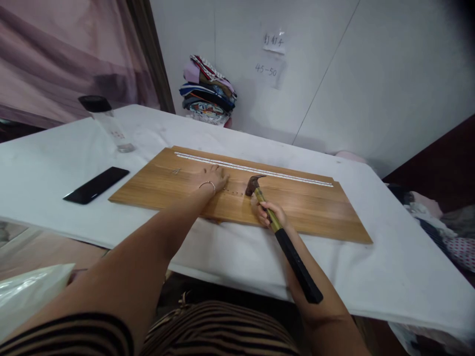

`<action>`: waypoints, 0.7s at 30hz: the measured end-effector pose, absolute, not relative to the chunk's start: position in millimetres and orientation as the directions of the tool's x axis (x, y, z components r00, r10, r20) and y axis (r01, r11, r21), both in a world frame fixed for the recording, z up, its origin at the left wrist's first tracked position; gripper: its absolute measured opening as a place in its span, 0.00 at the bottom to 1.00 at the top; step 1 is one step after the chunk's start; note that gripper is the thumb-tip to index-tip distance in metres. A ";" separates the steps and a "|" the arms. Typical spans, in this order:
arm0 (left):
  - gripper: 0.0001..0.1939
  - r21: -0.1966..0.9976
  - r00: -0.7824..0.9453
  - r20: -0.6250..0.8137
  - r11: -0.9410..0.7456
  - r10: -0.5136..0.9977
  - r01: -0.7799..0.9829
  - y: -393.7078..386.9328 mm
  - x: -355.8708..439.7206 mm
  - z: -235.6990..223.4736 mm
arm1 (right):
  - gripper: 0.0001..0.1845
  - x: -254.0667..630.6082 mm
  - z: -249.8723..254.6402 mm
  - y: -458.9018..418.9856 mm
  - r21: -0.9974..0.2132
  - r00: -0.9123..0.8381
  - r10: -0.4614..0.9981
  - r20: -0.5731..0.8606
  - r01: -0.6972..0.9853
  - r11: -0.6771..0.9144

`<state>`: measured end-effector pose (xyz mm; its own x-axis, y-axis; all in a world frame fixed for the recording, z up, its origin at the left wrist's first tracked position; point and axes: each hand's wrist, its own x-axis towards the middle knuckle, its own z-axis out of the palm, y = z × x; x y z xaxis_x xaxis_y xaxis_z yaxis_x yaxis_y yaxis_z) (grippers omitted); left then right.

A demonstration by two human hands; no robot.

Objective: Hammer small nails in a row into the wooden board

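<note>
A wooden board (315, 212) lies flat across the table. My left hand (215, 178) rests palm down on it with fingers stretched out and apart. Gripped around its yellow shaft, a claw hammer (293, 252) is in my right hand (270, 212). Its rusty head is over the board, and its black handle end points toward me. Between my hands, a short row of small dark spots (235, 193), perhaps nail heads, marks the board. A few loose nails (176, 171) lie left of my left hand. Two thin white marked strips (256, 169) run along the board's far side.
The table (389, 267) wears a white cover. Left of the board lie a black phone (97, 185) and a clear bottle (111, 126) with a black lid. Folded clothes (208, 94) are stacked by the wall at the back. More fabric (441, 227) sits past the right edge.
</note>
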<state>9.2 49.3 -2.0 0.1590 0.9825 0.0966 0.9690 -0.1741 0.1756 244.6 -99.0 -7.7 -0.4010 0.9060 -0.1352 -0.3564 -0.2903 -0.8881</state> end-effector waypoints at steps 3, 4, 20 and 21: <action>0.27 0.178 0.151 0.093 -0.165 0.984 0.970 48.8 9.9 -1.0 | 0.15 244.2 -8.8 -99.3 -0.895 -0.407 0.901 -0.148 -0.332 -0.297; 0.27 0.181 0.152 0.092 -0.167 0.984 0.969 48.9 9.9 -0.9 | 0.15 244.1 -9.1 -99.6 -0.900 -0.404 0.902 -0.154 -0.320 -0.297; 0.28 0.216 0.157 0.095 -0.174 0.983 0.961 44.9 13.1 2.0 | 0.18 238.6 -8.4 -103.3 -0.927 -0.366 0.925 -0.099 -0.305 -0.220; 0.28 0.216 0.160 0.099 -0.178 0.982 0.960 45.1 13.0 1.6 | 0.18 237.6 -8.3 -103.9 -0.927 -0.361 0.928 -0.087 -0.311 -0.208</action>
